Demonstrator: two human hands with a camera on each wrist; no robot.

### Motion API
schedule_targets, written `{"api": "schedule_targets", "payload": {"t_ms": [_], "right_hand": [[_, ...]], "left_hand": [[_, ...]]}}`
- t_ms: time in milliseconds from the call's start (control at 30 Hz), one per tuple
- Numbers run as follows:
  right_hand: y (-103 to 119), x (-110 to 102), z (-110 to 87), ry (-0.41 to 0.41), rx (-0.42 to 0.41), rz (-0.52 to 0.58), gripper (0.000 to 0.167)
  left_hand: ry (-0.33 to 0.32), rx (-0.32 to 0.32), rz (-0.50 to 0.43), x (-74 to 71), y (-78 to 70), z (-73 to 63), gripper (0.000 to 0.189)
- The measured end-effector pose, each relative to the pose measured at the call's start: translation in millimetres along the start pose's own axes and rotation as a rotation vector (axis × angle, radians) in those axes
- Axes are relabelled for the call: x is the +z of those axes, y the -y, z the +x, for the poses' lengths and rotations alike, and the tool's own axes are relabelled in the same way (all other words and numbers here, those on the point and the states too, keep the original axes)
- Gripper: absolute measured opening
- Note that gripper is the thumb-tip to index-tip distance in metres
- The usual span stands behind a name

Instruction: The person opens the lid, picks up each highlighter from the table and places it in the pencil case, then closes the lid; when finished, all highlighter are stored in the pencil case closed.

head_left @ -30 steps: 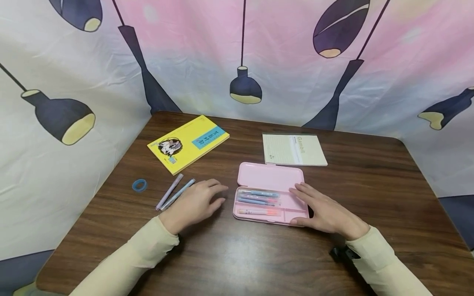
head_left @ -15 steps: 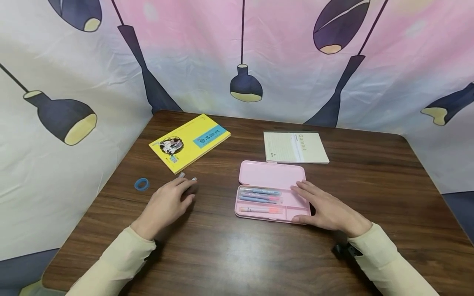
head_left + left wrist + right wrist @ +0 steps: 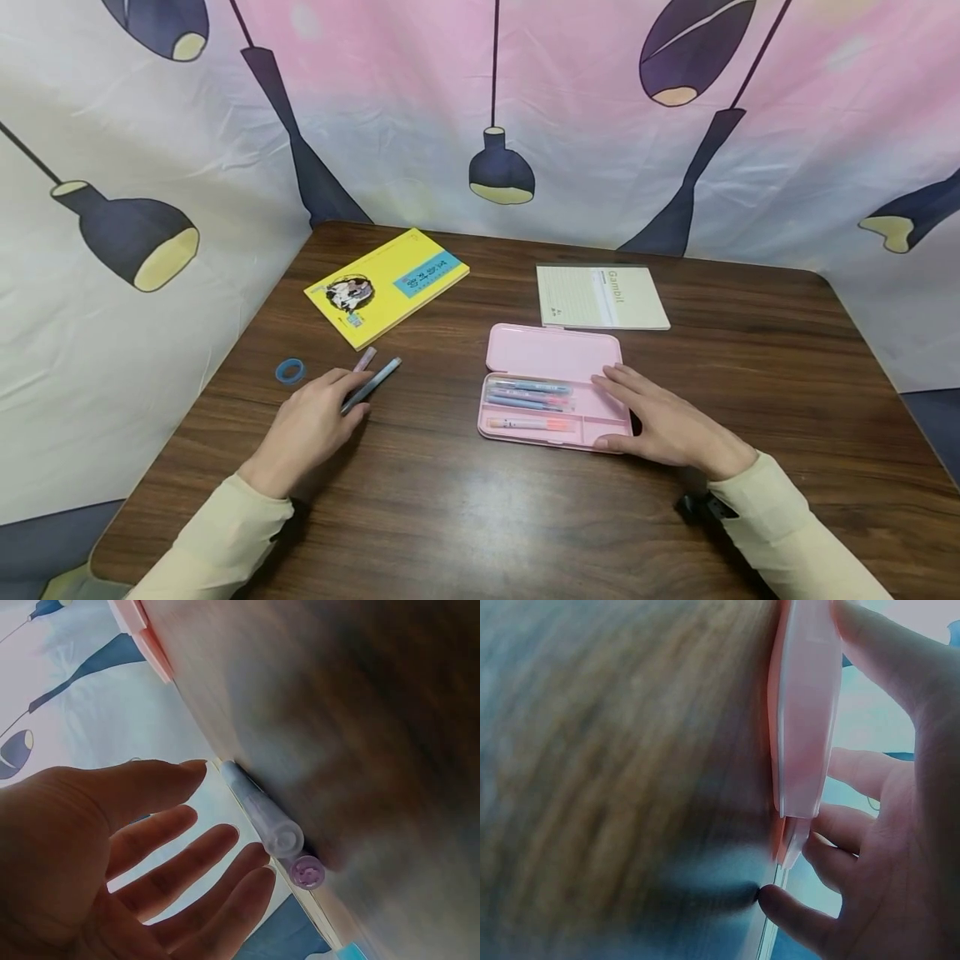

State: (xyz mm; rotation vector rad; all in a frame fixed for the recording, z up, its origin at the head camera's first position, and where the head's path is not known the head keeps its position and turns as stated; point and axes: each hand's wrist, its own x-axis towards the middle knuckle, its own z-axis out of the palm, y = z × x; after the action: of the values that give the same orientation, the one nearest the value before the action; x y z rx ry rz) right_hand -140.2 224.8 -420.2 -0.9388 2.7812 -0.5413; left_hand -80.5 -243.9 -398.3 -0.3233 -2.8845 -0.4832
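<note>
In the head view my left hand (image 3: 306,431) is over the table's left part, beside a blue pen (image 3: 372,385) and a purple pen (image 3: 365,359). Its thumb and fingers stand apart in the left wrist view, with the purple pen's round end (image 3: 307,872) just past the fingertips. A pink pencil case (image 3: 553,353) lies with its lid folded back. Several pens (image 3: 529,403) lie in its upper compartment, and an orange-tipped marker (image 3: 528,424) in the lower one. My right hand (image 3: 671,427) rests on the case's right end, its fingers extended and its thumb at the near corner.
A blue tape ring (image 3: 290,371) lies left of the pens. A yellow book (image 3: 386,287) is behind them. The cream notebook (image 3: 573,297) sits behind the pencil case. A patterned cloth hangs along the table's back edge.
My left hand has moved left, away from the pencil case and to the lower end of the two loose pens. The right hand keeps its place on the case.
</note>
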Motion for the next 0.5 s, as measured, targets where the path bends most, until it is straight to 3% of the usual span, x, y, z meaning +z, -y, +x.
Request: {"api": "schedule_targets", "payload": {"t_ms": [500], "right_hand": [[-0.8, 0.9, -0.3, -0.003, 0.005, 0.004, 0.088]], "left_hand": [[0.048, -0.012, 0.036, -2.5, 2.9, -2.9, 0.044]]}}
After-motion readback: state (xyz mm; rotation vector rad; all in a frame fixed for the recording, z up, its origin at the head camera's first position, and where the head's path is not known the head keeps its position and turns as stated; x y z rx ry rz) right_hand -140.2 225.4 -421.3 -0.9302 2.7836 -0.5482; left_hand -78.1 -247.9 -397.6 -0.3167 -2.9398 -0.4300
